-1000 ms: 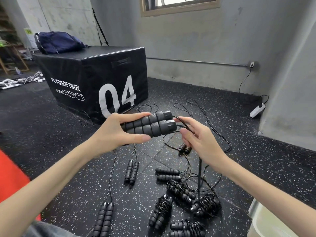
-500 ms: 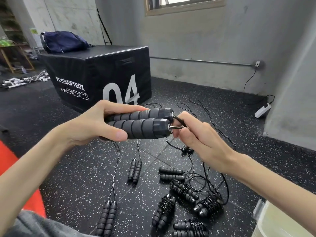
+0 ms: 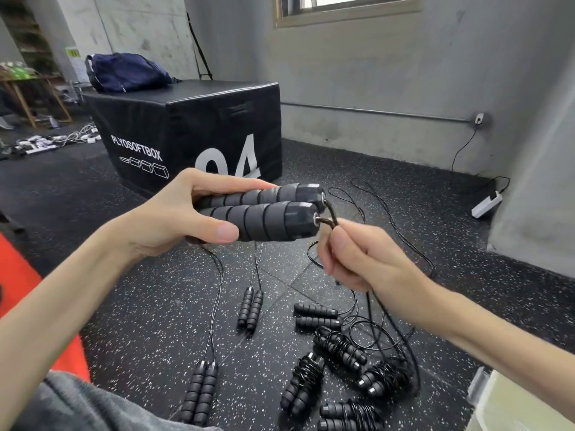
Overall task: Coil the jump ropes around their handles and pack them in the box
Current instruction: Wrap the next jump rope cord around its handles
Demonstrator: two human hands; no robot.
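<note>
here left hand (image 3: 174, 219) grips 2 handles (image 3: 264, 213) (side by side), right hand (image 3: 367, 259) pinches cord (image 3: 331, 217).

The pale box (image 3: 525, 402) is cut off at the lower right corner.

Head camera, looking forward-down, close over hands (image 3: 193, 213).

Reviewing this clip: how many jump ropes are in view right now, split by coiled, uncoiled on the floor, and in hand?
Coiled jump ropes on the floor: 4
Uncoiled jump ropes on the floor: 3
Held jump rope, uncoiled, in left hand: 1
Total: 8 visible
</note>
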